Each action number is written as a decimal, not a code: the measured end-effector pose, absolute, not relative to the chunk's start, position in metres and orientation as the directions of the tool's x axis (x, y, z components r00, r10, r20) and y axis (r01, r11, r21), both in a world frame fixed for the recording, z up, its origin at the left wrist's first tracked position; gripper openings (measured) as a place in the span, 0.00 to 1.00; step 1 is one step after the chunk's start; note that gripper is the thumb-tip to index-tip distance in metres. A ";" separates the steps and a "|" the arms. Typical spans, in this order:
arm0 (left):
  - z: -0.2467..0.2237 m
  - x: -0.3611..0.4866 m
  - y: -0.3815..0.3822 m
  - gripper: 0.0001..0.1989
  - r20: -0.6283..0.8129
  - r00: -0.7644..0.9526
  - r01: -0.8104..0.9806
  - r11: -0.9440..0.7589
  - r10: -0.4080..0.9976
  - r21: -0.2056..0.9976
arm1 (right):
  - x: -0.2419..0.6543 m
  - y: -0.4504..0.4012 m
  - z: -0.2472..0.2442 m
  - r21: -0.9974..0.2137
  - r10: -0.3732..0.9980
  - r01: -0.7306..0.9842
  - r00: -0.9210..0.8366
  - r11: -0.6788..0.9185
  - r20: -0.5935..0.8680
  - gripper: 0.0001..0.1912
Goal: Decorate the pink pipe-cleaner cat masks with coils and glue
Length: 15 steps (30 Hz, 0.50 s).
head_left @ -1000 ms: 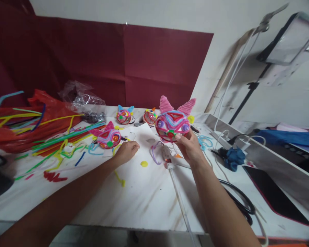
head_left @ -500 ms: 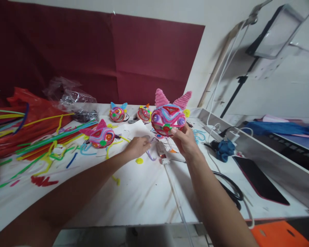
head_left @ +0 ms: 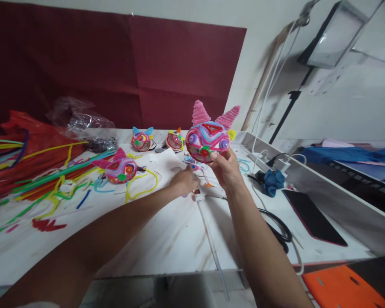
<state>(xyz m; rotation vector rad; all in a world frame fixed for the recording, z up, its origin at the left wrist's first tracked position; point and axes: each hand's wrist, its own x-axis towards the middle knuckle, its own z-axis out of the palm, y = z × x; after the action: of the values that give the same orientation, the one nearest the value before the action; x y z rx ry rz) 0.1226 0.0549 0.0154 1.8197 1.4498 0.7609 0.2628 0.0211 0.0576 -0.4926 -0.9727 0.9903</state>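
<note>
My right hand point(head_left: 226, 169) holds up a pipe-cleaner animal head point(head_left: 208, 139) with pink ears, purple eyes and a red-and-green nose. My left hand point(head_left: 184, 182) reaches low over the table at the glue gun point(head_left: 208, 192), covering part of it. Its fingers are partly hidden and blurred, so a grip is not visible. A clear glue stick point(head_left: 211, 248) trails from the gun past the table's front edge. To the left lies a second pink-eared head point(head_left: 120, 169). Behind stand a blue-eared head point(head_left: 141, 140) and an orange-eared one point(head_left: 175, 140).
Pipe cleaners point(head_left: 67, 171) and a red plastic bag point(head_left: 41, 149) cover the left side. Red cut pieces point(head_left: 48, 224) lie nearer. On the right are a phone point(head_left: 312, 216), a black cable point(head_left: 280, 226), a blue scrunchie point(head_left: 272, 182) and the table's raised edge point(head_left: 333, 192).
My left hand has moved right onto the glue gun area, hiding the purple strip there. The yellow disc is no longer visible. The right hand still holds the animal head up; the view has shifted slightly.
</note>
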 end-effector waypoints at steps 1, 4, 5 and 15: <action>0.016 0.121 0.055 0.21 0.038 0.201 0.525 -0.140 0.979 0.839 | 0.264 0.022 0.057 -0.735 0.869 -0.469 0.197 0.490 0.453 0.30; 0.020 0.112 0.048 0.25 0.054 0.226 0.315 -0.126 0.973 0.941 | 0.265 0.024 0.055 -0.749 0.874 -0.457 0.164 0.479 0.458 0.27; 0.022 0.108 0.045 0.30 0.065 0.250 0.242 -0.128 0.966 0.962 | 0.265 0.024 0.053 -0.754 0.875 -0.453 0.154 0.475 0.459 0.26; 0.028 0.072 0.025 0.43 0.261 0.415 -0.556 0.016 0.872 0.831 | 0.238 0.027 0.038 -0.829 0.913 -0.399 0.053 0.391 0.405 0.34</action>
<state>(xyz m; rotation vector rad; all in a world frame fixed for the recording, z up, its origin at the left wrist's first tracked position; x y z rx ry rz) 0.0718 0.0253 0.0283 1.0644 0.3704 1.1497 0.2378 0.0270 0.0382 -0.5915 -1.0974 1.0909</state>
